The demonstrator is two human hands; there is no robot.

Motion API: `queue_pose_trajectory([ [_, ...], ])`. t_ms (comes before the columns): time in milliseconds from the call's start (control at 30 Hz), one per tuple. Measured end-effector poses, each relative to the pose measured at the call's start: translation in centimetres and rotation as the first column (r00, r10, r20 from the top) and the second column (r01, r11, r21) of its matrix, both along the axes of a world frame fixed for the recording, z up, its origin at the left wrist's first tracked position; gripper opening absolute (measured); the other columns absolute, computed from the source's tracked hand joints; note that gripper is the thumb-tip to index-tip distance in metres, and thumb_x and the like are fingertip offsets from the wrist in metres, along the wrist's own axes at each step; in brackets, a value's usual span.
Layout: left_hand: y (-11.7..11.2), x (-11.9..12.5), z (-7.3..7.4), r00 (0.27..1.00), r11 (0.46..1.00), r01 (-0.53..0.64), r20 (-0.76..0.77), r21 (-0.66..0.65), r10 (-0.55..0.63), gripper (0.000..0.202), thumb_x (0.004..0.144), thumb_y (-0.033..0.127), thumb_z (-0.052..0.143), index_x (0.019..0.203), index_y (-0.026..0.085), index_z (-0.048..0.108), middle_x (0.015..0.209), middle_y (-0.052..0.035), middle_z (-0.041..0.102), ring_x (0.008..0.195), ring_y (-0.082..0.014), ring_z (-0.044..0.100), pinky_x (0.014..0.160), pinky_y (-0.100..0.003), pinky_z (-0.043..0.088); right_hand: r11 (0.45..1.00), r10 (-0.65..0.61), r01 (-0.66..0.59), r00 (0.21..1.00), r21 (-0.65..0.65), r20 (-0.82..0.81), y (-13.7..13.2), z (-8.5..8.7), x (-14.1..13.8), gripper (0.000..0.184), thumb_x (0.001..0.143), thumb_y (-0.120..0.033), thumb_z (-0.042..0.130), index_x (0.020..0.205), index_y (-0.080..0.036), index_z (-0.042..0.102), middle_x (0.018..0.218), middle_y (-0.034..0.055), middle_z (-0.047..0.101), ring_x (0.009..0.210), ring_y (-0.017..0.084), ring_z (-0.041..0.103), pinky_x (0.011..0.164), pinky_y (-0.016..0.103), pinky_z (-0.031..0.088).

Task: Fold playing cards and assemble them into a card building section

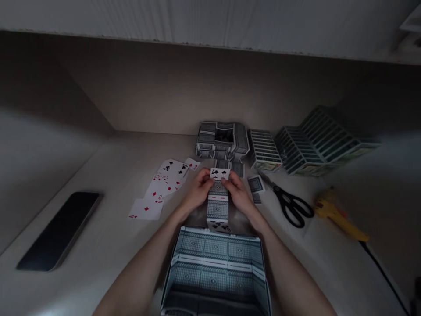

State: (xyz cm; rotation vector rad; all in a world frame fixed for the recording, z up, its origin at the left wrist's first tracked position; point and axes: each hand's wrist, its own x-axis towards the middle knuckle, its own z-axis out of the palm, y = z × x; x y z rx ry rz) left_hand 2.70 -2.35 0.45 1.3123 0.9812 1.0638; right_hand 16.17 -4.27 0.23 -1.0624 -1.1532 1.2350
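Note:
Between my hands is a strip of joined playing cards (217,206), mostly showing patterned backs, with a seven of clubs face at its far end. My left hand (201,188) pinches the strip's left edge, thumb on top. On the opposite edge my right hand (239,189) grips it the same way, fingers curled beneath. The strip's near end reaches an open box made of playing cards (215,263), which sits between my forearms. Whether the strip is fixed to the box I cannot tell.
Loose face-up cards (169,175) lie to the left, beyond a black phone (61,232). Black scissors (291,204) and a yellow glue gun (340,215) lie to the right. Behind stand a card-built box (205,136) and stepped card structures (304,149). A shelf edge (210,46) overhangs the table.

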Motion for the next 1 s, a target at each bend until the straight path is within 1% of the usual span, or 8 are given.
queue_pose_trajectory([
  [233,0.0,-0.1,0.2,0.999,0.999,-0.033,0.009,0.001,0.033,0.010,0.072,0.022,0.049,0.066,0.019,0.041,0.056,0.0063,0.040,0.053,-0.0091,0.040,0.051,-0.020,0.033,1.000,-0.007,0.007,1.000,-0.009,0.000,-0.1,0.2,0.0,0.008,0.071,-0.028,0.056,0.077,-0.023,0.055,0.073,-0.0029,0.058,0.074,0.016,0.051,0.071,0.026,0.039],
  [467,0.1,-0.2,0.0,0.998,0.999,-0.031,-0.045,0.038,0.033,0.006,0.070,0.021,0.048,0.066,0.018,0.046,0.062,0.0045,0.047,0.059,-0.0101,0.045,0.055,-0.021,0.035,0.998,-0.013,0.014,1.000,-0.058,0.027,-0.2,0.4,0.3,0.007,0.068,-0.029,0.057,0.072,-0.023,0.056,0.065,-0.0036,0.054,0.065,0.015,0.048,0.063,0.025,0.037],
  [600,0.2,-0.3,0.0,0.998,0.998,-0.034,-0.058,0.053,0.037,0.003,0.068,0.018,0.048,0.065,0.018,0.048,0.063,0.0041,0.049,0.061,-0.0108,0.046,0.057,-0.022,0.036,0.998,-0.010,0.012,0.999,-0.068,0.032,-0.2,0.4,0.5,0.005,0.067,-0.025,0.057,0.070,-0.022,0.059,0.068,-0.0037,0.056,0.068,0.014,0.050,0.065,0.024,0.036],
  [700,0.2,-0.2,-0.1,0.998,0.998,-0.038,-0.040,0.053,0.040,0.005,0.067,0.018,0.050,0.063,0.018,0.047,0.061,0.0039,0.049,0.061,-0.0110,0.046,0.057,-0.022,0.037,0.996,0.010,-0.013,0.999,-0.090,-0.030,-0.1,0.2,0.5,0.006,0.068,-0.025,0.059,0.072,-0.021,0.061,0.070,-0.0038,0.059,0.070,0.014,0.052,0.068,0.024,0.038],
  [767,0.2,-0.2,-0.2,0.996,0.995,-0.083,-0.014,0.046,0.084,0.008,0.067,0.020,0.051,0.061,0.018,0.045,0.060,0.0044,0.047,0.058,-0.0104,0.045,0.055,-0.021,0.036,0.994,0.025,-0.033,0.996,-0.102,-0.081,0.0,-0.1,0.5,0.011,0.068,-0.028,0.060,0.077,-0.021,0.061,0.072,-0.0032,0.060,0.071,0.014,0.054,0.070,0.025,0.039],
  [867,0.6,-0.4,-0.7,0.975,0.975,-0.219,0.041,0.049,0.217,0.011,0.067,0.021,0.053,0.062,0.018,0.043,0.058,0.0058,0.043,0.056,-0.0088,0.043,0.052,-0.019,0.034,0.986,0.016,-0.046,0.983,-0.162,-0.184,0.2,-0.5,0.6,0.019,0.069,-0.035,0.061,0.084,-0.022,0.061,0.073,-0.0022,0.062,0.070,0.015,0.056,0.068,0.027,0.041],
  [933,1.0,-0.7,-0.9,0.940,0.947,-0.320,0.133,0.026,0.314,0.012,0.068,0.022,0.053,0.065,0.018,0.042,0.059,0.0064,0.043,0.056,-0.0079,0.044,0.052,-0.019,0.036,0.973,0.029,-0.084,0.969,-0.214,-0.246,0.3,-0.6,0.7,0.021,0.070,-0.040,0.059,0.082,-0.022,0.062,0.069,-0.0011,0.063,0.066,0.016,0.057,0.063,0.027,0.042],
  [1000,1.3,-1.0,-0.9,0.884,0.920,-0.389,0.263,-0.040,0.386,0.014,0.069,0.022,0.053,0.068,0.019,0.039,0.061,0.0070,0.044,0.055,-0.0070,0.045,0.052,-0.018,0.038,0.964,0.068,-0.126,0.968,-0.233,-0.242,0.2,-0.5,0.7,0.020,0.069,-0.040,0.059,0.078,-0.022,0.062,0.069,-0.0005,0.063,0.063,0.015,0.057,0.059,0.027,0.042],
])
